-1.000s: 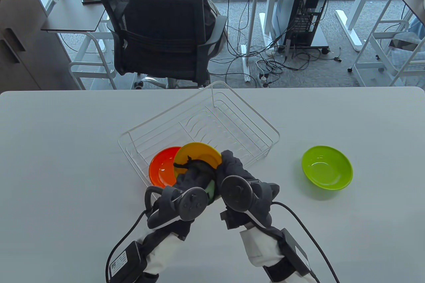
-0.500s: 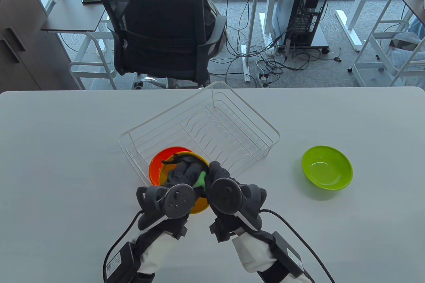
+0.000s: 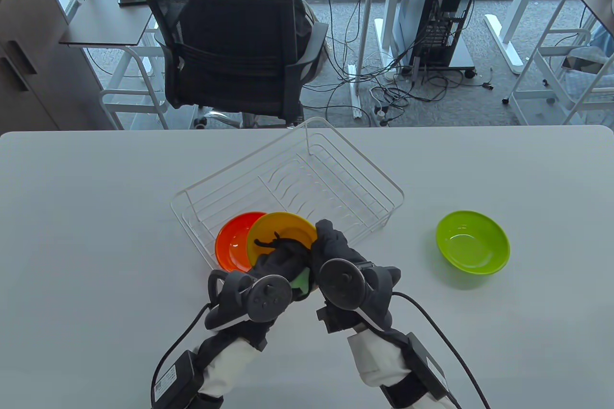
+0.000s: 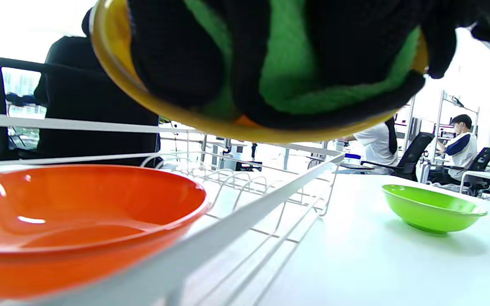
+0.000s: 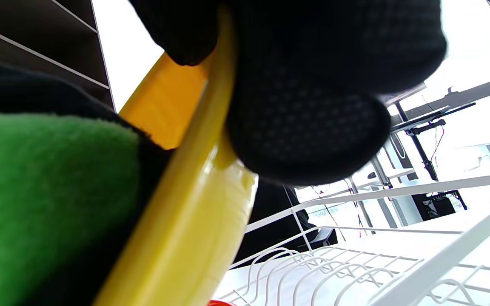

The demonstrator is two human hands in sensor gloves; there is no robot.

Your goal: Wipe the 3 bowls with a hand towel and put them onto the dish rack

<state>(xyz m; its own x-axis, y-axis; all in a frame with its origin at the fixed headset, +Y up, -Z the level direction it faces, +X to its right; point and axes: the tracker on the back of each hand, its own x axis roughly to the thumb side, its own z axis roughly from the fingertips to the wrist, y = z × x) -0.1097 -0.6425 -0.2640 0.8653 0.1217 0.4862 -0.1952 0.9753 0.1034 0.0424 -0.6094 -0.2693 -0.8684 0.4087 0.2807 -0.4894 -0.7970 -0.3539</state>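
So I'm mid-wipe on bowl two: my right hand (image 3: 357, 279) pinches the rim of the yellow plastic bowl (image 3: 283, 231), tilted above the near corner of the white wire dish rack (image 3: 307, 183), while my left hand (image 3: 268, 279) presses the green hand towel (image 3: 302, 278) inside with curled fingers. Orange plastic bowl (image 3: 232, 246) sits racked already. Next: rack this one, then grab the lime-green bowl (image 3: 472, 241) over toward the table's right edge.

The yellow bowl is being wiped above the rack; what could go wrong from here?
1. The right hand grips the yellow bowl only at its rim, so pressing the green towel could twist it loose.
2. It is held tilted directly over the orange bowl in the dish rack; a slip might knock them together.
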